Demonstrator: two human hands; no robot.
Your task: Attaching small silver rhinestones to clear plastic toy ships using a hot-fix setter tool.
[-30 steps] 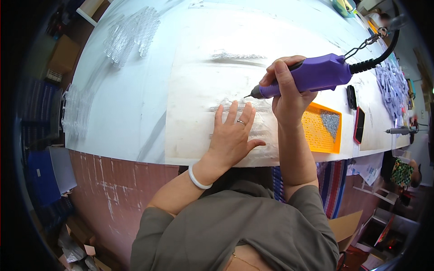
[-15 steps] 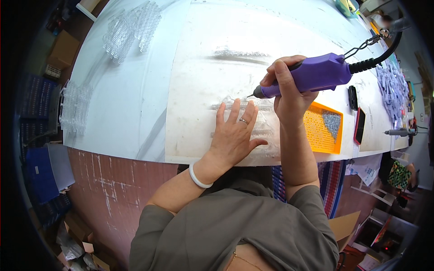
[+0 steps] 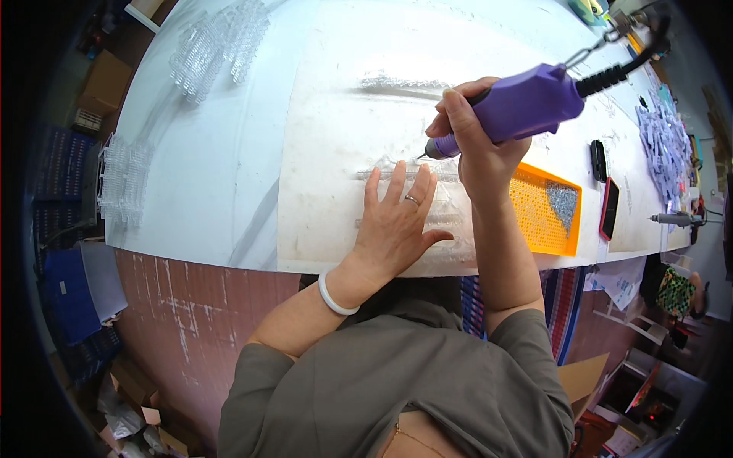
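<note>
Right hand (image 3: 481, 145) clenched purple electric driver (image 3: 528, 104), tip close to clear plastic strip (image 3: 449, 176) on surface (image 3: 321, 145). Left hand (image 3: 391, 225) lay over strip, fingers (image 3: 396, 183) spread, grasping nothing, probably to steady it.

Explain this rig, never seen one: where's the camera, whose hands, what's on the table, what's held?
No robot here: both bare hands belong to one person. The view looks down from a wide fisheye camera worn on the head, so straight edges bend.

The right hand grips a purple power tool, hung from a chain and corded. Its thin tip points near the left fingertips; I can't tell whether it touches anything.

The left hand holds nothing; it lies flat, fingers spread, over clear plastic pieces.

Elsewhere on the white table: clear ridged strips on the left, an orange tray of small silvery parts on the right.
</note>
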